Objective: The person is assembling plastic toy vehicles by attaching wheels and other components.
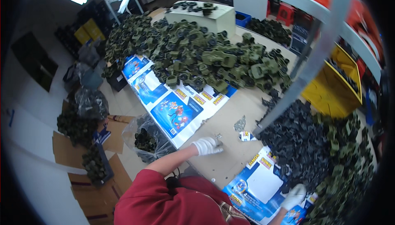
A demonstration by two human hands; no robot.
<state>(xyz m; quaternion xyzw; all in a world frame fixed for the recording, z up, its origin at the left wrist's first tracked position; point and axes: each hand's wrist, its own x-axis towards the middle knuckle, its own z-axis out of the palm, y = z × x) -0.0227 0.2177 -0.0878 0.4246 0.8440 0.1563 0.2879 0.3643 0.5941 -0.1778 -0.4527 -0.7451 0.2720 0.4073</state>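
Observation:
My left hand (207, 146), in a white glove, is over the bare tabletop (222, 163) with its fingers drawn together; what they hold, if anything, is too small to make out. A few tiny shiny bits (218, 135) lie by its fingertips, and a small heap of similar bits (240, 124) sits farther off. My right hand (294, 196), also gloved in white, is at the near edge of a pile of black plastic parts (296, 142). Its fingers are blurred, so their grip is unclear. Beneath that wrist lies a blue printed cardboard sheet (257, 188).
A large heap of olive-green toy vehicles (197, 52) covers the table's far side. More green parts (349, 163) lie at right. A metal post (304, 68) rises by the black pile, beside a yellow bin (335, 85). Plastic bags (150, 140) and cardboard (66, 151) are at left.

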